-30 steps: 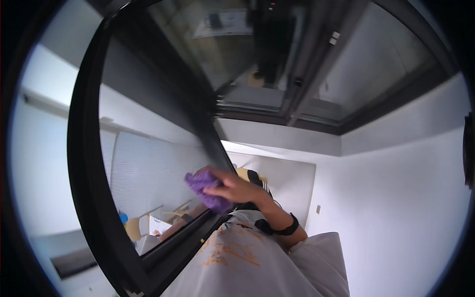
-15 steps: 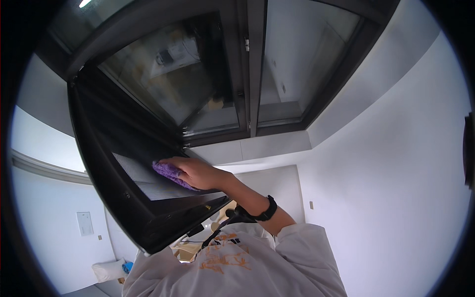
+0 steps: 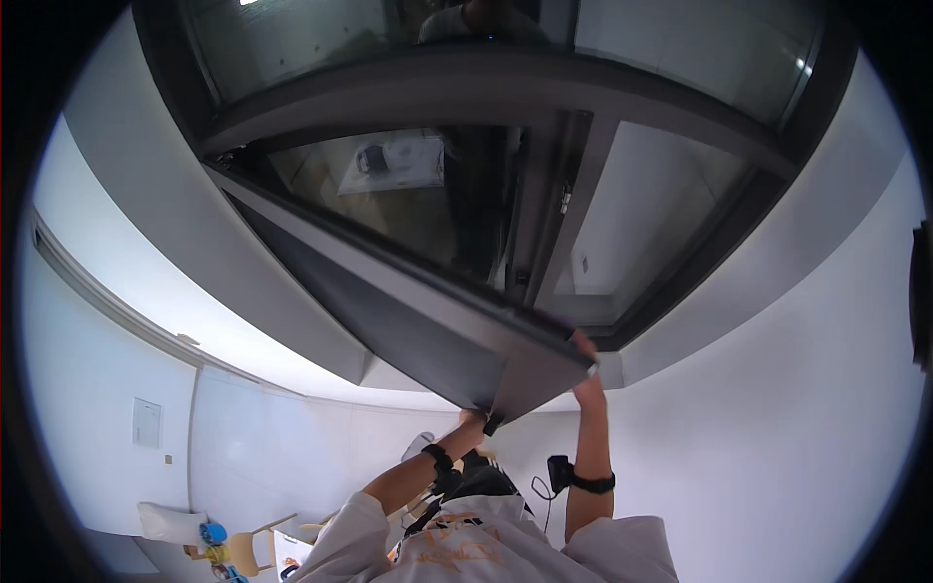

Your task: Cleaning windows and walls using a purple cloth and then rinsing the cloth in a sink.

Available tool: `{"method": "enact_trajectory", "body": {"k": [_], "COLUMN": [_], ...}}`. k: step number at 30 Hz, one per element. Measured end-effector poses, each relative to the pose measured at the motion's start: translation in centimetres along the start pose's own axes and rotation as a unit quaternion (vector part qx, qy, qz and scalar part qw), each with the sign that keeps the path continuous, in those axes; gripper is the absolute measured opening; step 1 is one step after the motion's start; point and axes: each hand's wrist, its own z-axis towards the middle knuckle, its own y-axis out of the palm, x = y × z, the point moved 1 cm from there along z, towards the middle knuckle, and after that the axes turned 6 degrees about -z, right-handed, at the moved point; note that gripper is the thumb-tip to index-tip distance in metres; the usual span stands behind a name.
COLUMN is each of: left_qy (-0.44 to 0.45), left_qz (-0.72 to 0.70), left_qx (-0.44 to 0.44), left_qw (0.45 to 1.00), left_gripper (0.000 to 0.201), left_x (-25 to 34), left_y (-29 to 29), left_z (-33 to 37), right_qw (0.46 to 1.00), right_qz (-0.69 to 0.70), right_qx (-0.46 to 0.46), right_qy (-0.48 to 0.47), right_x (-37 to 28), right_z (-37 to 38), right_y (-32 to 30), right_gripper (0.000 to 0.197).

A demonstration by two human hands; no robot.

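A dark-framed window screen panel (image 3: 389, 291) swings out from the window at its upper left and slants across the middle. At the panel's lower edge, beside a small black handle (image 3: 493, 425), my left hand (image 3: 472, 424) is closed on the frame; its fingers are partly hidden. My right hand (image 3: 587, 371) wraps around the panel's right-hand corner, its fingertips over the far edge and slightly blurred. The purple cloth is out of sight. Behind the panel is the dark window frame (image 3: 607, 185) with glass panes.
White walls (image 3: 739, 457) curve around on the right, and a ledge (image 3: 622, 369) runs beneath the window. Low on the left are a wooden chair (image 3: 243, 554), a pale pillow (image 3: 173, 523) and a wall panel (image 3: 147, 423). A cable (image 3: 542, 486) hangs near my right forearm.
The screen panel has swung toward the window. My right hand has gone from the mesh, where it held a purple cloth, to the panel's corner. My left hand has come into view.
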Motion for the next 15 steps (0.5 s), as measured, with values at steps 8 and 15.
{"method": "enact_trajectory", "body": {"k": [8,15], "left_qy": [-0.087,-0.028], "left_qz": [0.027,0.077], "left_qx": [0.182,0.172], "left_qw": [0.979,0.982], "left_gripper": [0.045,0.041], "left_x": [7.6,6.4], "left_y": [10.4,10.6], "left_z": [-3.4,0.3], "right_qw": [0.826,0.667], "right_qz": [0.125,-0.189], "right_qx": [0.395,0.318], "right_qy": [-0.381,-0.647], "right_x": [-18.7,-25.7], "right_z": [-6.7,-0.1], "right_y": [0.4,6.4], "right_gripper": [0.03,0.046]}}
